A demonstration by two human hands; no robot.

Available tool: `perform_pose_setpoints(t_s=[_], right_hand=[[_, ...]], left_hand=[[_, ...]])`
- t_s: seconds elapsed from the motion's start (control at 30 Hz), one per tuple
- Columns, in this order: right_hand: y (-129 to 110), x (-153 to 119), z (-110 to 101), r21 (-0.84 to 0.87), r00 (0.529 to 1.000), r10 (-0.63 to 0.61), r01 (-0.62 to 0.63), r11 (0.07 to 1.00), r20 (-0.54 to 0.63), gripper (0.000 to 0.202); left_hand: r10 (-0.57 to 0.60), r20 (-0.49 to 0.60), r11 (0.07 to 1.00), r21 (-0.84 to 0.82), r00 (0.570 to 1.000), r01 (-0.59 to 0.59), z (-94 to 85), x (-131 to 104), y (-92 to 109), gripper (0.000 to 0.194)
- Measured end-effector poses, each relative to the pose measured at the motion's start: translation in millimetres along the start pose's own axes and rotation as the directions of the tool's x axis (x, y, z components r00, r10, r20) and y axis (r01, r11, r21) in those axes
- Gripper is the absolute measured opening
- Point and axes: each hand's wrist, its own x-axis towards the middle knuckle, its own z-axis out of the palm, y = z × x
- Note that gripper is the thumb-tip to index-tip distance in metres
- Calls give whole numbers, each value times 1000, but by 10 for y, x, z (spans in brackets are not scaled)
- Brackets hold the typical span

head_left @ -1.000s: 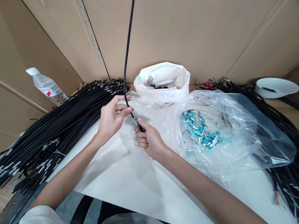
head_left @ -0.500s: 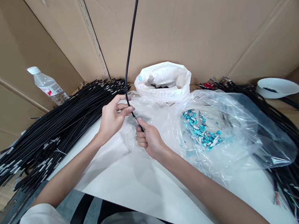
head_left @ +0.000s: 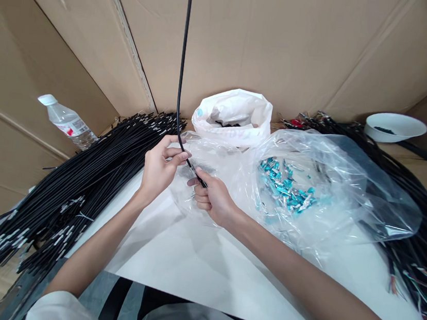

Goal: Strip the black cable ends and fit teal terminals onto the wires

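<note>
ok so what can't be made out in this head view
Black cable, head view: upper end cut off by the top edge; lower end largely hidden in the right hand.
White bag, head view: dark contents partly hidden by its front wall and folds.
Bottle, head view: label print too small and blurred to read.
Bowl, head view: dark bits too small to identify.

The left grip (head_left: 159,168) pinches at the fingertips (head_left: 185,154); the left forearm (head_left: 99,247) slants up from below. Just beside it, the right grip (head_left: 214,199) curls closed, thumb (head_left: 204,176) extended, the right forearm (head_left: 296,276) angling inward.
</note>
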Motion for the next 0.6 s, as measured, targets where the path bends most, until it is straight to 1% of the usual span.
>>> perform_pose_setpoints(t_s=[0.4,0.6], right_hand=[[9,-7,6,-39,999,-37,37,999,8,46],[-7,4,41,-24,1000,-4,3,1000,-29,47]], left_hand=[[-2,-37,999,-53,999,0,-15,26,-5,34],[9,-30,999,-42,1000,-10,-1,17,-20,34]])
